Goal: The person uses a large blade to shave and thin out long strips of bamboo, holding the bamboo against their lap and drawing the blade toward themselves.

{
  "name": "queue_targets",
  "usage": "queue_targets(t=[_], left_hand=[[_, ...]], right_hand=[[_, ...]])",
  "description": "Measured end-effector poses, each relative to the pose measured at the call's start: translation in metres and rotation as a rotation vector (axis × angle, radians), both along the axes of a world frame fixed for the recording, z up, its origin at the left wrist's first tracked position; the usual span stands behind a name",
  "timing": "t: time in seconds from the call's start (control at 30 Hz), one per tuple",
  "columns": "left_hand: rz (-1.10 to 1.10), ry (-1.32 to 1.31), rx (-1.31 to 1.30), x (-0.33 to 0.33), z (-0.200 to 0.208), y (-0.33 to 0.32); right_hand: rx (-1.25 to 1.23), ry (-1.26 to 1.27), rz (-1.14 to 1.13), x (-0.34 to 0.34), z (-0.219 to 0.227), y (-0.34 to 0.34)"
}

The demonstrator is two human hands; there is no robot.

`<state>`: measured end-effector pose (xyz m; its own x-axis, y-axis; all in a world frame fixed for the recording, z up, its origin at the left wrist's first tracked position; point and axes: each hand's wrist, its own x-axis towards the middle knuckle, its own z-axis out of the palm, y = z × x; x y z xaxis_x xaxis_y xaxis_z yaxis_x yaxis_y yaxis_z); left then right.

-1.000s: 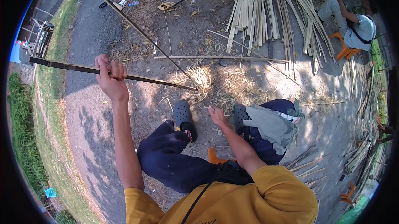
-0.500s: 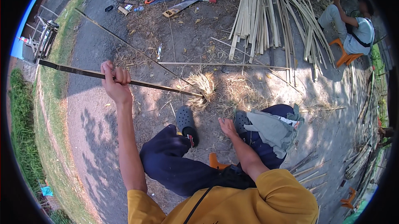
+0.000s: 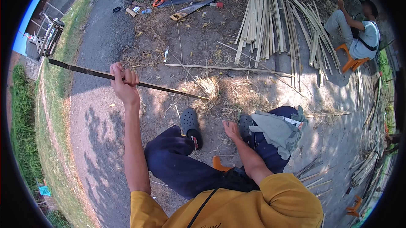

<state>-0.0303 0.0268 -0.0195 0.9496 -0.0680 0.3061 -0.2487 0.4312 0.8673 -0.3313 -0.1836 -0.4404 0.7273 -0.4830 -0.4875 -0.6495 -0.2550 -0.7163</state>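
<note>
left hand (image 3: 124, 83): held out to the left, clamped around a dark strip (image 3: 160, 88) at about the middle of its length.
dark strip: slants down from upper left to lower right, its right end at the shavings pile (image 3: 207, 87); whether it touches the pile, i cannot tell.
right hand (image 3: 231, 129): low, just beside the grey right shoe (image 3: 245, 123); whether it grips anything, i cannot tell.
both hands: well apart from each other.
grey cloth (image 3: 272, 128): draped over the right trouser leg (image 3: 270, 156).
long pale strip (image 3: 228, 66): lies crosswise on the ground (image 3: 156, 109), beyond the shavings pile.
pale strip heap (image 3: 264, 21): spread at the upper right.
pale-handled saw (image 3: 195, 7): beside the orange-handled saw (image 3: 171, 1), both far in front.
co-worker (image 3: 366, 40): seated on an orange stool (image 3: 351, 62) at the far right.
</note>
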Motion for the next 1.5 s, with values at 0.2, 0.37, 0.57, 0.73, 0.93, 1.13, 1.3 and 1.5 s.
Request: queue_targets(t=[0.2, 0.37, 0.57, 0.73, 0.93, 1.13, 1.3, 1.5], left_hand=[[-0.012, 0.020, 0.010, -0.008, 0.001, 0.001], [0.056, 0.045, -0.040, -0.014, 0.012, 0.034], [0.017, -0.073, -0.085, -0.048, 0.095, 0.065], [-0.105, -0.337, -0.079, -0.075, 0.156, 0.092], [0.015, -0.153, -0.158, -0.060, 0.109, 0.134], [0.392, 0.562, -0.463, -0.003, -0.126, 0.240], [0.472, 0.749, -0.507, -0.030, -0.274, 0.223], [0.415, 1.008, -0.512, -0.043, -0.350, 0.234]], right_hand=[[-0.102, -0.004, -0.014, -0.007, -0.001, -0.006], [0.086, 0.048, 0.011, -0.003, 0.003, -0.010], [0.139, -0.229, -0.234, 0.019, 0.022, -0.021], [0.209, -0.233, -0.471, 0.045, 0.031, -0.063], [0.408, -0.483, -0.661, 0.065, 0.075, -0.065], [0.309, -0.521, -0.628, 0.067, 0.102, -0.075], [0.165, -0.412, -0.601, 0.055, 0.081, -0.087], [-0.256, -0.205, -0.415, 0.046, 0.071, -0.090]])
